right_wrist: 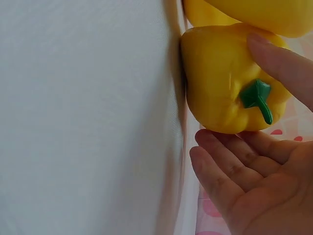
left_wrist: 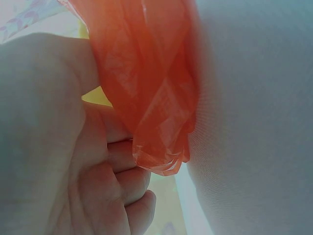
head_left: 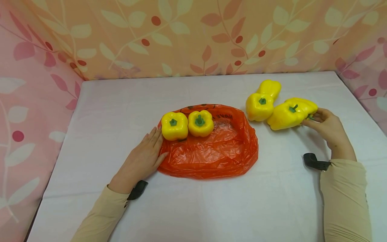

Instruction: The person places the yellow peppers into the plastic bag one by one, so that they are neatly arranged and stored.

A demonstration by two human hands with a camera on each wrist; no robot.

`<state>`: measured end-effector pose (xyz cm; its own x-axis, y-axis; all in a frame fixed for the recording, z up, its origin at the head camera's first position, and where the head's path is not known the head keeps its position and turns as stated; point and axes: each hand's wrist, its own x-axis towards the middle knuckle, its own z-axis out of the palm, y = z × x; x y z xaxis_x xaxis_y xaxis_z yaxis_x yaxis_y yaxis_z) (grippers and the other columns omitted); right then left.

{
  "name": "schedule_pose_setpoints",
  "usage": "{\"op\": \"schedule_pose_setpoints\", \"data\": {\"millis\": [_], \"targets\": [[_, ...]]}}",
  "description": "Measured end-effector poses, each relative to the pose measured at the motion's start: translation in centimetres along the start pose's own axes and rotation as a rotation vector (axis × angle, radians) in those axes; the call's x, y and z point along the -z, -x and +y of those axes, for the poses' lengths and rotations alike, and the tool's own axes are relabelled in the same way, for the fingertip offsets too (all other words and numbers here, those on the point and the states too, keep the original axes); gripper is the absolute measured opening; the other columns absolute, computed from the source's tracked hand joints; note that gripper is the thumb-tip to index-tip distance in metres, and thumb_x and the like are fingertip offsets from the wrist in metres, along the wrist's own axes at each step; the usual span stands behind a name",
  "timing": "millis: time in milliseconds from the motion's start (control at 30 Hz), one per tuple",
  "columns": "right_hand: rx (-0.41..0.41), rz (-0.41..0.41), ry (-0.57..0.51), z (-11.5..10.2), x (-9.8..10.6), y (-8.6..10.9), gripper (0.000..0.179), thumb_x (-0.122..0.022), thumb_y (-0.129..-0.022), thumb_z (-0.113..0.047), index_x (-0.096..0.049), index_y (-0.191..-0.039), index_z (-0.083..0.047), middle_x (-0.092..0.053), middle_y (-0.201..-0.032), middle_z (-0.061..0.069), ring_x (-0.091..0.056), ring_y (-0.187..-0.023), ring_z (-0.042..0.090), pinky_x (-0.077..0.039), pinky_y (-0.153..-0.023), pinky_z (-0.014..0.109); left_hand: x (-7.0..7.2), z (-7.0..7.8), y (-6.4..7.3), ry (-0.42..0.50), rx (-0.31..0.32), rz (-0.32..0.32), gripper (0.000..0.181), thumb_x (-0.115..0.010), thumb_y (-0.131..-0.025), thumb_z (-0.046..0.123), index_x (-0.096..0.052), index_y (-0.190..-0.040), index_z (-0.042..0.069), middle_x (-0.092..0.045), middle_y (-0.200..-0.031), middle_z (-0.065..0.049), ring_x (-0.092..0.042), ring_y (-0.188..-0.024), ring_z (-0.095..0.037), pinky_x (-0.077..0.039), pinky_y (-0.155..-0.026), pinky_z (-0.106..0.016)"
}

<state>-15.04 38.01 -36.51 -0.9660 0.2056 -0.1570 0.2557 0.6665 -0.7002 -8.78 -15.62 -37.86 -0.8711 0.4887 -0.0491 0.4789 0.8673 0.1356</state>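
Observation:
In the head view my left hand (head_left: 142, 156) rests with fairly straight fingers at the left edge of a red plastic bag (head_left: 208, 158). Its fingertips are beside a yellow bell pepper (head_left: 174, 129) lying on the bag's left part. Another yellow bell pepper (head_left: 201, 126) sits just right of that one. The left wrist view shows the bag's crumpled edge (left_wrist: 151, 98) over the fingers. At the right, my right hand (head_left: 328, 127) has thumb and fingers around a yellow bell pepper (right_wrist: 220, 73) with a green stem, its thumb on one side and fingertips on the other.
Against the held pepper lies another yellow bell pepper (head_left: 282, 117). Left of it are one more pepper (head_left: 255, 111) and, behind, another (head_left: 270, 88). A white cloth (head_left: 211, 208) covers the table. Leaf-patterned fabric (head_left: 181, 43) hangs along the back and sides.

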Motion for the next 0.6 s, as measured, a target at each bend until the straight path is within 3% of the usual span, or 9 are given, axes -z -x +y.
{"op": "schedule_pose_setpoints", "data": {"millis": [133, 333, 600], "targets": [[-0.014, 0.019, -0.007, -0.11, 0.09, 0.07, 0.084, -0.065, -0.088, -0.036, -0.022, -0.147, 0.004, -0.045, -0.13, 0.01, -0.045, -0.105, 0.008, -0.034, -0.105, 0.035, -0.07, -0.02, 0.01, 0.001, -0.001, 0.001, 0.07, -0.055, -0.095, 0.032, -0.028, -0.142, -0.012, -0.023, -0.15, -0.026, -0.018, -0.14, -0.038, -0.022, -0.111, -0.049], [-0.03, 0.068, -0.016, -0.23, 0.38, 0.19, 0.081, -0.064, -0.088, -0.04, -0.026, -0.147, 0.002, -0.047, -0.11, -0.011, -0.044, -0.103, 0.005, -0.032, -0.106, 0.038, -0.09, -0.01, 0.0, 0.0, 0.0, 0.001, 0.07, -0.054, -0.095, 0.032, -0.028, -0.142, -0.012, -0.023, -0.15, -0.026, -0.018, -0.14, -0.038, -0.022, -0.111, -0.049], [-0.097, 0.132, -0.101, -0.29, 0.67, 0.22, 0.081, -0.062, -0.088, -0.044, -0.027, -0.148, -0.003, -0.049, -0.115, -0.009, -0.037, -0.12, 0.018, -0.025, -0.111, 0.041, -0.06, -0.05, 0.03, -0.005, -0.004, 0.004, 0.069, -0.054, -0.095, 0.031, -0.029, -0.141, -0.012, -0.023, -0.15, -0.026, -0.019, -0.139, -0.039, -0.022, -0.111, -0.049]]}}
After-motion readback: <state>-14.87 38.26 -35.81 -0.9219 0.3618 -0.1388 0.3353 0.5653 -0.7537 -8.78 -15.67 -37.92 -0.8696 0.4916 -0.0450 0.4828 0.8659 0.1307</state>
